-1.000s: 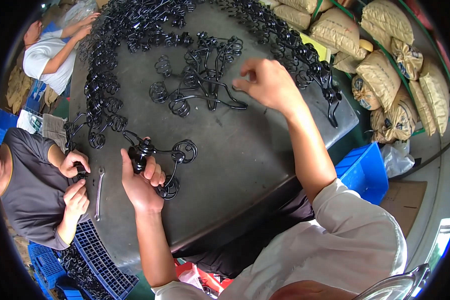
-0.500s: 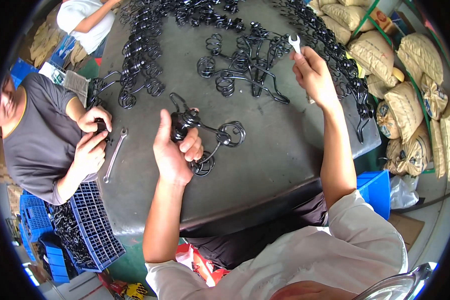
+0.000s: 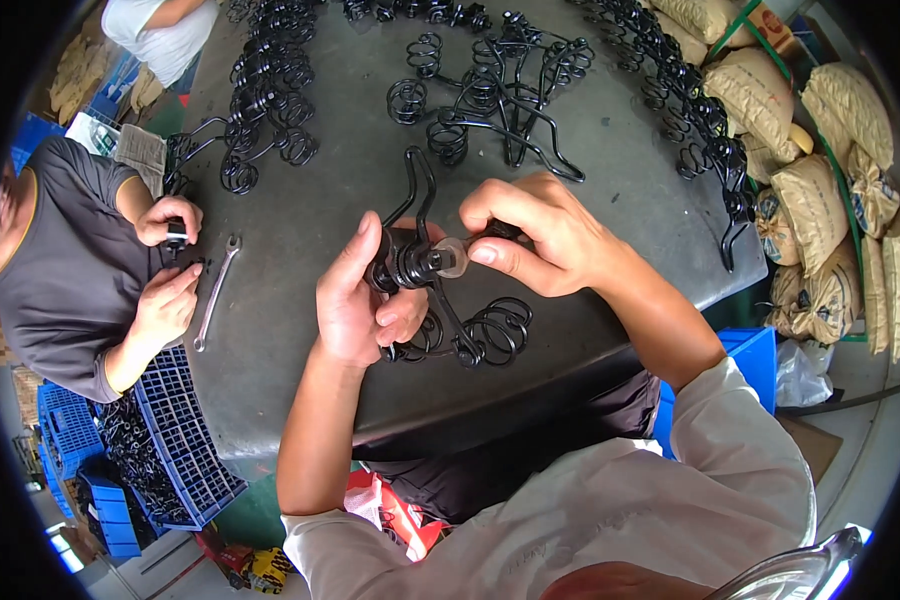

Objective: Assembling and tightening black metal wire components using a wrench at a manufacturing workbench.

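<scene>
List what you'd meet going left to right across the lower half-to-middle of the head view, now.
Co-worker's dark grey shirt → combination wrench on the table → left hand → right hand → blue plastic bin → clear plastic bag.

Bright, even light spreads over the tabletop, leaving a pale sheen toward its right corner. Small glints dot the black spring piece above the tabletop. Below the tabletop's near edge, dark trousers sink into shadow. Low left of the tabletop, a white patch glares. The wide lens bows the tabletop's edges, and blackness rings the round view.
</scene>
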Demonstrator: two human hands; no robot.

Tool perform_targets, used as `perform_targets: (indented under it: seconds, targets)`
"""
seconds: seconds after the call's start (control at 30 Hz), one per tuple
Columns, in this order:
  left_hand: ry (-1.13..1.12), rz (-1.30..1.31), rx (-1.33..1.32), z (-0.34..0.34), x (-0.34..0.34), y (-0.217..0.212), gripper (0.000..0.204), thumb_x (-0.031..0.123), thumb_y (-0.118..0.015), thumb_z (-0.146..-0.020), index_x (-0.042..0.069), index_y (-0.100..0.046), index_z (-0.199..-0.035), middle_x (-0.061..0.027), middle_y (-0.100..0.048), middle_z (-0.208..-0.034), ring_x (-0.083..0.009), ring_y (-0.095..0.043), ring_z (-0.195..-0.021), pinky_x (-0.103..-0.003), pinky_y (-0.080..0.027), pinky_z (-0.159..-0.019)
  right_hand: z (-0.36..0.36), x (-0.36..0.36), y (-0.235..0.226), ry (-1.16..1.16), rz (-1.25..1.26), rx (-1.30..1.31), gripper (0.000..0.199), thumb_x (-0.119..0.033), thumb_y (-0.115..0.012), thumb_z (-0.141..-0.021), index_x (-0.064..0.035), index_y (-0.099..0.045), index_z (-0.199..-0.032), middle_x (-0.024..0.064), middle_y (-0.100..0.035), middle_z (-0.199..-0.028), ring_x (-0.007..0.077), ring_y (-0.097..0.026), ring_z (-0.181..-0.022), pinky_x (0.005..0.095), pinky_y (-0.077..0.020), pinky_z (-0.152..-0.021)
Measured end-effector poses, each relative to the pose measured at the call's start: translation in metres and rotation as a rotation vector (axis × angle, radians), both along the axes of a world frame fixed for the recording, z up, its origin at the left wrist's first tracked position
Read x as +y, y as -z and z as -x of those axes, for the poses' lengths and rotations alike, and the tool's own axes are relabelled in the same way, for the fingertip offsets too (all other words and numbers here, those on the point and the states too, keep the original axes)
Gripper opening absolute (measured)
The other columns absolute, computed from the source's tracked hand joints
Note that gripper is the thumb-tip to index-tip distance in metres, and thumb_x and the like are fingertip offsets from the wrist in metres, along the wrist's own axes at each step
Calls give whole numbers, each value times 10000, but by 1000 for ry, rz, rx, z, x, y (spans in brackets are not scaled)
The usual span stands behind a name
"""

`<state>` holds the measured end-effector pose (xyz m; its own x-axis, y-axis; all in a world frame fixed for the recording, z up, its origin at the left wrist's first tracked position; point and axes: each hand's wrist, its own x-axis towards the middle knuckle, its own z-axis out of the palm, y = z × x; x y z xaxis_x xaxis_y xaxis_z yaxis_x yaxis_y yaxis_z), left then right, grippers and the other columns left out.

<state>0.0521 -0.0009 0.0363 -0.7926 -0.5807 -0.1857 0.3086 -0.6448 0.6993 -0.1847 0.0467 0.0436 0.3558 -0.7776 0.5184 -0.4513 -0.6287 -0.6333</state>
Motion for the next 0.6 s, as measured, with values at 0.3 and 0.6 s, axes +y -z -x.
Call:
perform_targets:
  seconds: [0.3, 0.6]
  targets:
    - [171, -187, 85, -2, -4, 11, 641, 577, -339, -1066, 15, -647, -1074, 41, -389, -449, -81, -282, -290, -243, -293, -312, -2, -1, -6, 7, 225, 112, 199, -268, -701, -926, -88, -624, -965, 68, -591, -839, 298, -598, -605, 399, -455, -509]
    - [237, -342, 70, -3, -7, 18, 732, 625, -308, -1049, -23, -645, -992, 46, -397, -432, -88, -311, -264, -248, -273, -284, 0, -3, -1, -61, 159, 41, 161, -229, -726, -912, -79, -671, -928, 54, -584, -816, 275, -601, -599, 391, -467, -508]
